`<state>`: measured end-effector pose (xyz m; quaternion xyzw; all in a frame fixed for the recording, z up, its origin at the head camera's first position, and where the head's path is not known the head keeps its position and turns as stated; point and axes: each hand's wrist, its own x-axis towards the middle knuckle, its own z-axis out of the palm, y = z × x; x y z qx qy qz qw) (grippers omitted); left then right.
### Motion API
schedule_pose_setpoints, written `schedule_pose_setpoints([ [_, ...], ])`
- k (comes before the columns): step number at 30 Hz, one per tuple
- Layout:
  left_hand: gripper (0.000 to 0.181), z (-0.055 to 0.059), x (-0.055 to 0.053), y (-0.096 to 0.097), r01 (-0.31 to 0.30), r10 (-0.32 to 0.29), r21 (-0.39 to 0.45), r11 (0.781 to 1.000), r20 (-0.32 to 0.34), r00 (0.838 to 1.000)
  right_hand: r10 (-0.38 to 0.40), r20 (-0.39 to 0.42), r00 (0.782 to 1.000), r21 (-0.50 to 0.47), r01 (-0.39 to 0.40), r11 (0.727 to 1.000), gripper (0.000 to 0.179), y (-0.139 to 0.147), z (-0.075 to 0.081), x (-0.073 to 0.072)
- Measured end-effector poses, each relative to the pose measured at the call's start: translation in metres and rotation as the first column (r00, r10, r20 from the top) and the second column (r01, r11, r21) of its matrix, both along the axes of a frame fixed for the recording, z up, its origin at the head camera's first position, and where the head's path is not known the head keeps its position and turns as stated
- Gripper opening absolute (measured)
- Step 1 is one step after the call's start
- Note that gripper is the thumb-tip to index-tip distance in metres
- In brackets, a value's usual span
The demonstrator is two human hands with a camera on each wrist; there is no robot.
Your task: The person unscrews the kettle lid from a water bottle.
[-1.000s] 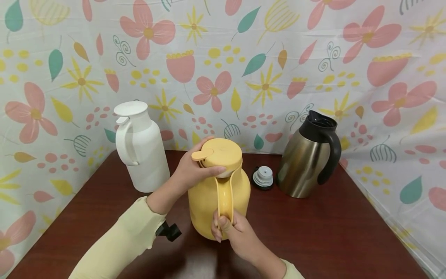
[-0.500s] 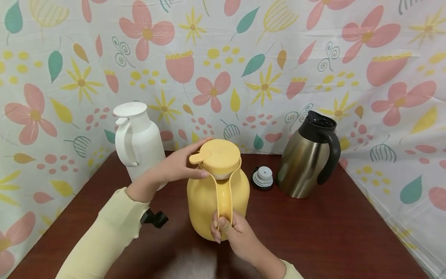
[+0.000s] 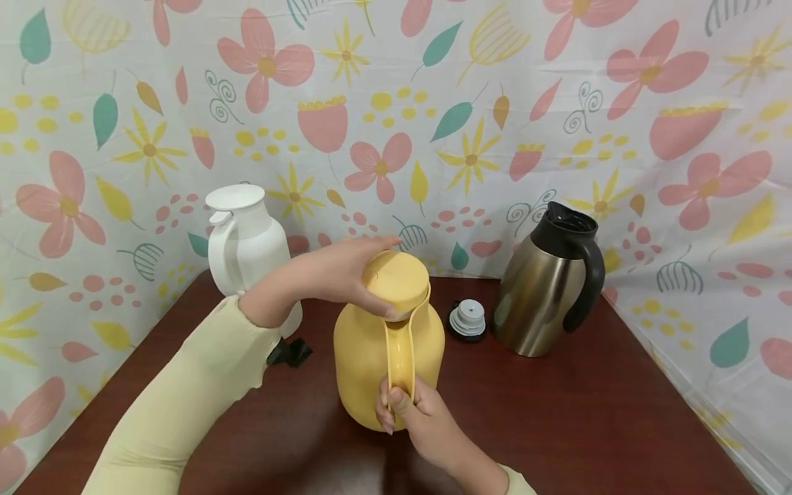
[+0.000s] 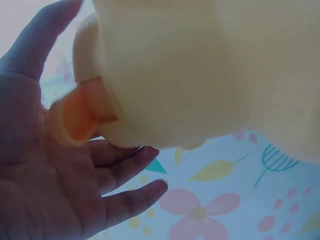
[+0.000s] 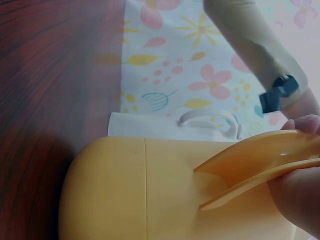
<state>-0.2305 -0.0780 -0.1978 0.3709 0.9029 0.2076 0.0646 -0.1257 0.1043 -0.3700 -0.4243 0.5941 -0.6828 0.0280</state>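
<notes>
A yellow thermos jug (image 3: 365, 357) stands on the table with its round lid (image 3: 399, 278) on top. Round the lid's left side reaches my left hand (image 3: 337, 271), thumb in front and fingers behind. The left wrist view shows those fingers (image 4: 135, 200) spread and fairly straight, with the lid's tab (image 4: 75, 117) near the palm. Whether the fingertips press the lid cannot be told. Low on the jug's handle (image 3: 401, 350) my right hand (image 3: 421, 419) grips, thumb across it. In the right wrist view, the jug body (image 5: 120, 190) fills the lower part.
A white jug (image 3: 247, 240) stands behind my left forearm. At the right is a steel jug (image 3: 538, 295) with a black top and handle, its mouth uncovered. Beside it a grey and black stopper (image 3: 468, 320) lies on the dark wooden table (image 3: 557, 426). A floral cloth hangs behind.
My left hand first drew back left off the lid, baring its tab, then came back right and round it, covering the tab from the head view. The right hand keeps its grip.
</notes>
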Motion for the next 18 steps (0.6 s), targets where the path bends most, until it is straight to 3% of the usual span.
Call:
schedule_pose_setpoints([
  [4,0.104,0.009,-0.005,0.007,0.015,-0.014,-0.065,0.998,0.019,1.000,-0.022,0.046,0.999,0.009,0.022,1.000,0.044,0.000,-0.002,0.001],
  [8,0.099,0.006,-0.010,0.002,0.016,-0.015,-0.024,1.000,0.027,1.000,-0.024,0.073,0.997,0.019,0.023,1.000,0.048,-0.001,-0.004,0.000],
  [11,0.094,0.001,-0.012,-0.006,-0.008,0.006,0.060,0.998,0.040,0.999,-0.023,0.062,0.998,0.022,0.021,1.000,0.047,-0.001,-0.005,0.000],
  [14,0.090,-0.004,-0.013,-0.012,-0.039,0.023,0.183,0.982,0.088,0.996,-0.026,0.052,0.998,0.024,0.025,0.999,0.047,-0.001,-0.005,0.000],
  [16,0.087,-0.009,-0.015,-0.016,-0.060,0.022,0.279,0.958,0.139,0.990,-0.025,0.059,0.998,0.023,0.024,0.999,0.047,-0.001,-0.005,0.001],
  [18,0.085,-0.017,-0.017,-0.019,-0.088,0.004,0.393,0.915,0.209,0.978,-0.022,0.055,0.998,0.021,0.021,1.000,0.047,-0.001,-0.004,0.001],
])
